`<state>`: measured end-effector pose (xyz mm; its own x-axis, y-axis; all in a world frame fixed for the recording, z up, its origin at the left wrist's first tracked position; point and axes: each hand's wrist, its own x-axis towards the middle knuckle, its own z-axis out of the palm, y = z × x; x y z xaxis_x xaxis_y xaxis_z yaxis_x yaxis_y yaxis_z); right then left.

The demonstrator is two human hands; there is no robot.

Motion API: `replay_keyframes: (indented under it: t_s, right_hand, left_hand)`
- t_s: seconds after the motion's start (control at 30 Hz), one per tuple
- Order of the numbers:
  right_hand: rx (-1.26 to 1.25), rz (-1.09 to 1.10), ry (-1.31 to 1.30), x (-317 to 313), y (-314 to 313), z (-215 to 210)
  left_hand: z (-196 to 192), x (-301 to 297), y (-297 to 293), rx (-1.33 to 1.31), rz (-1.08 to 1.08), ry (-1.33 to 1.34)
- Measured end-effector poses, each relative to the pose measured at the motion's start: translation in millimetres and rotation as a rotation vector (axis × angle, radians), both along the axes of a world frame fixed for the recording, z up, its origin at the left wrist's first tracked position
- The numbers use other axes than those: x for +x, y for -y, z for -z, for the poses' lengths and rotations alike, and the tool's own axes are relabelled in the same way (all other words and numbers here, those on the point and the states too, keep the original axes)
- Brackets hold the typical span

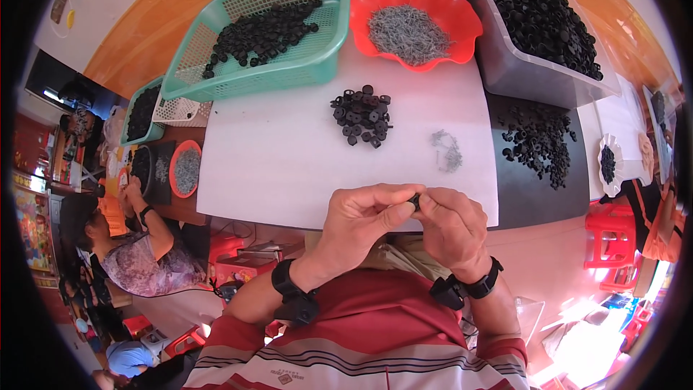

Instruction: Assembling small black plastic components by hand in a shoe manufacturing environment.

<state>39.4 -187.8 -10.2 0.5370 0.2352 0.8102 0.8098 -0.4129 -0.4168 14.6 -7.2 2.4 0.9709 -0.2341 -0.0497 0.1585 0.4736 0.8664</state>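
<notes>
You have one small, round, black plastic piece (415,201) up in front of you, over the near edge of the flat white sheet (289,173). Your left hand (369,220) pinches it from the left with thumb and finger, and your right hand (453,222) pinches it from the right. Both grips are closed, with just this piece between the fingertips. Your fingers hide most of it, so I cannot tell if a pin is in it.

This one looks part-way done, since both hands are on it. Past your hands, in the middle of the sheet, sits a little pile of black plastic knobs (361,117). I cannot tell if those are done or waiting. To the right of them lies a small, thin heap of silver metal pins (449,152).

There seems to be lots left. At the far left, the green plastic basket (253,81) holds many black pieces. Far in the middle, the red wavy-edged plastic bowl (467,18) has a big heap of pins. At the far right, the see-through grey plastic bin (530,90) is very full, and more loose black bits (541,146) lie nearer to you.
</notes>
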Motion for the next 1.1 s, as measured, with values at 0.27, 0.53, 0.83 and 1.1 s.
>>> replay_keyframes:
  t_s: [0.27,0.53,0.83,1.1]
  right_hand:
    - [0.053,0.009,-0.032,-4,-2,-1]
    - [0.054,0.063,-0.025,-9,-5,2]
    - [0.042,0.065,-0.019,-11,-3,-3]
    - [0.035,0.027,-0.058,-10,3,-1]
  left_hand:
    - [-1,1,1,-0.047,-0.008,-0.015]
    - [0,-2,2,-0.102,-0.018,-0.024]
    - [-3,-4,5,-0.083,-0.017,0.038]
    - [3,-4,3,-0.075,0.007,0.051]
